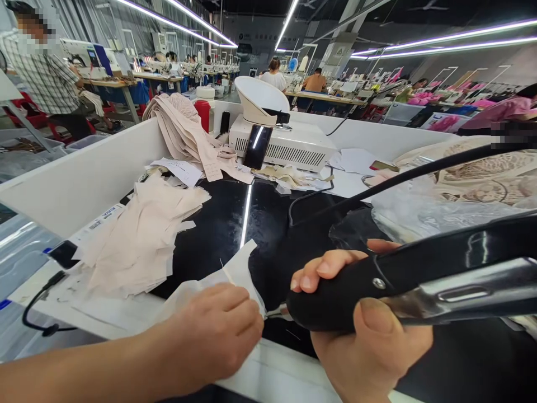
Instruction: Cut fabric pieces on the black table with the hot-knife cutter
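Note:
My left hand [213,330] is closed, its fingers pinching a thin white fabric piece [245,268] whose pointed end rises above them over the dark work surface [218,224]. My right hand [373,347] wraps round a black corded handheld tool [331,299], with the thumb on its metal lever [465,296]. A narrow metal tip [277,312] sticks out of the tool, close beside my left fingertips and the fabric's edge. Whether the tip touches the fabric I cannot tell. To the left lies a loose pile of pale pink fabric pieces [138,235].
Behind stand a white vented box [285,146], a dark phone [257,146] and a red thread cone [202,115]. Beige strips [184,126] drape at the back left. Clear plastic [428,218] with lace pieces lies right. A white wall [84,184] edges the table. Other people work beyond.

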`<state>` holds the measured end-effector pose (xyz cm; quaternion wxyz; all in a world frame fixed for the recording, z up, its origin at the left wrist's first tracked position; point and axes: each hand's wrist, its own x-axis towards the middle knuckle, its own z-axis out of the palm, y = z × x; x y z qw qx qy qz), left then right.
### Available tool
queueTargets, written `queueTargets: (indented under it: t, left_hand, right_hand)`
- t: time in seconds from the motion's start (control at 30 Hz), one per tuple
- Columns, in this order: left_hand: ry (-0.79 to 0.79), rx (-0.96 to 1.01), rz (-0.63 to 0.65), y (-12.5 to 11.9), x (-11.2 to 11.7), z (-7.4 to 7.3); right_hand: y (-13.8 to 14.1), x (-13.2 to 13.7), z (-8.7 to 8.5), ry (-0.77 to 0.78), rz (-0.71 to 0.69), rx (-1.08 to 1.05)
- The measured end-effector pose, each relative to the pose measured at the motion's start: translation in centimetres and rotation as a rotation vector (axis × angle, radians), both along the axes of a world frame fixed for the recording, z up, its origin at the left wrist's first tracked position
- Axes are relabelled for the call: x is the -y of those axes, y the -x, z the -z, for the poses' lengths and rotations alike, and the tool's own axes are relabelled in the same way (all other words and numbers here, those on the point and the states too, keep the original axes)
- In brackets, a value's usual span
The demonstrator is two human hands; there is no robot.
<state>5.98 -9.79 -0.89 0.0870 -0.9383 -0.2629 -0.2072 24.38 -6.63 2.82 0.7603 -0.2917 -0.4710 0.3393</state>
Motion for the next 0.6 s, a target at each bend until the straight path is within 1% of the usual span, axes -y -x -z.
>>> queueTargets:
  t: [0.07,0.13,0.3,0.43,0.6]
  left_hand:
    - [0.028,0.030,0.084,-0.7,-0.2,0.4]
    - [0.055,0.027,0.111,-1.1,-0.5,1.0]
    - [0.075,-0.034,0.110,-0.6,-1.3,2.0]
    - [0.060,-0.006,0.122,-0.1,-1.6,2.2]
    - [0.038,0.047,0.109,0.1,-1.6,2.3]
  right_hand:
    - [0.0,0.0,0.0,0.004,0.005,0.002]
    - [0.0,0.0,-0.1,-0.002,0.000,-0.002]
    - [0.1,0.0,-0.2,0.008,-0.008,0.001]
    - [0.1,0.0,-0.2,0.010,-0.001,-0.015]
    - [0.1,0.1,-0.2,0.008,-0.006,-0.027]
